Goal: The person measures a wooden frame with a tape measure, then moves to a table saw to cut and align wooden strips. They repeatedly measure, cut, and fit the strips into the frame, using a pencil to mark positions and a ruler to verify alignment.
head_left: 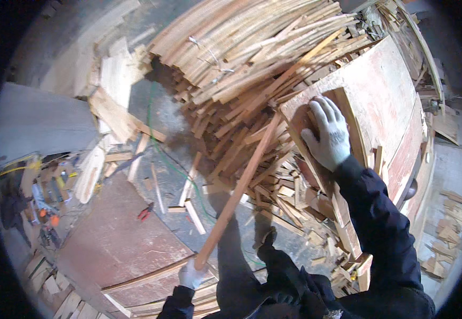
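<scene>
Diagonally forward, a wooden strip [240,191], near end gripped in left hand [191,275], right hand [328,133] spread on a plank [354,127]

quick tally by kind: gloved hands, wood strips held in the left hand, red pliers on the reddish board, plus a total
Gloved hands: 2 (left hand, right hand)
Strip in left hand: 1
Red pliers on reddish board: 1
Total: 4

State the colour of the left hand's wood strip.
Reddish brown; the strip shows best in the head view.
</scene>
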{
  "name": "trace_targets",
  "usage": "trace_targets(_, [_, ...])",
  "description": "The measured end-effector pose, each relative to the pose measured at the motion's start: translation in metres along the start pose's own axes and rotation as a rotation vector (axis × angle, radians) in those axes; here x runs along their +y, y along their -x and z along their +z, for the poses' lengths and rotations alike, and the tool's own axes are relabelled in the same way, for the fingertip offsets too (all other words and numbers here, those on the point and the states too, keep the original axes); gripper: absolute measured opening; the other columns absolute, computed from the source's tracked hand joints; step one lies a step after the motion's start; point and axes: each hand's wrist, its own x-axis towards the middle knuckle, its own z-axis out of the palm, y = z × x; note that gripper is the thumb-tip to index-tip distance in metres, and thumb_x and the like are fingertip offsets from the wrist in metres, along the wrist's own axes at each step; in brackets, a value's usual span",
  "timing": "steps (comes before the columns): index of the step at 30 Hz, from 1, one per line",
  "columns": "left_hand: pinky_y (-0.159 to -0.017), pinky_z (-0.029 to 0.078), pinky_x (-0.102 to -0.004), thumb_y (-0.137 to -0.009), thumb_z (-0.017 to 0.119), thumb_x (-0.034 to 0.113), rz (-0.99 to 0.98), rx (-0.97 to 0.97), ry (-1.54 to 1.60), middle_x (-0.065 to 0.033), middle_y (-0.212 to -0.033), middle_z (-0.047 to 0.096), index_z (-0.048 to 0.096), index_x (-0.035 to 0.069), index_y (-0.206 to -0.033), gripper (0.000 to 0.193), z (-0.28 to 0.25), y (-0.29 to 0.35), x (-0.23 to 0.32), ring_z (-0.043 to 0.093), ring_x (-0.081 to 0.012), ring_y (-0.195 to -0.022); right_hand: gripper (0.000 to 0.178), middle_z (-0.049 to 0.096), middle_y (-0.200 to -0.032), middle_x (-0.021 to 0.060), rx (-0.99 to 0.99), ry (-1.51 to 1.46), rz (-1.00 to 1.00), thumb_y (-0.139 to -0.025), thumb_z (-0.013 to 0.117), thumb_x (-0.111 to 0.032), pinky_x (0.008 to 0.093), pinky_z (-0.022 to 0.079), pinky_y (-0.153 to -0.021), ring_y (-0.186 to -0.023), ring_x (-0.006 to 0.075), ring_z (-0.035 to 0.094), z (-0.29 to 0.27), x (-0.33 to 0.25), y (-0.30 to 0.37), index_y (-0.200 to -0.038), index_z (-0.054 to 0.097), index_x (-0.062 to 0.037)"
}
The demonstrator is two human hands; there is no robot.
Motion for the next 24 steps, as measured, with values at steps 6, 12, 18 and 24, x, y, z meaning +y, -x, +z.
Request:
trace_targets(6, [-0.077, 0.057, -0.0357, -0.087, 0.081, 0.050, -0.036, 0.018, 0.416, -0.0098, -0.097, 0.079, 0.075, 0.004, -0.115, 0.054, 0.116, 0.164, -0.036, 0.074, -0.0188, -0.086, 0.062, 0.057, -0.139, 0.0203, 0.091, -0.034, 0.016, -0.087, 0.073, -0.034, 0.0516, 0.043, -0.107, -0.131, 0.0388, 0.052, -0.030, -0.019, 0.024, -0.138, 0.054, -0.0025])
trace_targets(12, [-0.056, 0.048, -0.0339, -0.088, 0.076, 0.032, -0.143, 0.320, 0.674, -0.0066, -0.072, 0.065, 0.071, 0.004, -0.094, 0.028, 0.241, 0.289, -0.047, 0.061, -0.0150, -0.065, 0.059, 0.058, -0.142, 0.0224, 0.090, -0.409, 0.009, -0.093, 0.067, -0.040, 0.0511, 0.047, -0.107, -0.129, 0.0415, 0.056, -0.056, -0.131, 0.207, -0.137, 0.057, -0.0038])
trace_targets(18, [-0.050, 0.045, -0.0330, -0.091, 0.071, 0.021, -0.054, 0.481, 1.459, -0.0047, -0.071, 0.060, 0.066, 0.003, -0.099, 0.021, 0.304, 0.298, 0.019, 0.055, -0.0153, -0.056, 0.056, 0.071, -0.118, 0.0221, -0.643, -0.865, 0.230, -0.095, 0.063, -0.054, 0.0518, 0.054, -0.090, -0.102, 0.0424, 0.070, -0.058, -0.216, 0.380, -0.130, 0.066, -0.0107])
trace_targets(24, [-0.044, 0.041, -0.0292, -0.096, 0.072, 0.021, 0.157, 0.500, 1.386, -0.0029, -0.073, 0.058, 0.065, 0.008, -0.104, 0.017, 0.277, 0.286, 0.117, 0.052, -0.0135, -0.052, 0.086, 0.055, -0.151, 0.0222, -0.819, -1.146, 0.354, -0.093, 0.059, -0.069, 0.0415, 0.041, -0.115, -0.140, 0.0367, 0.052, -0.101, -0.205, 0.405, -0.150, 0.052, -0.0049])
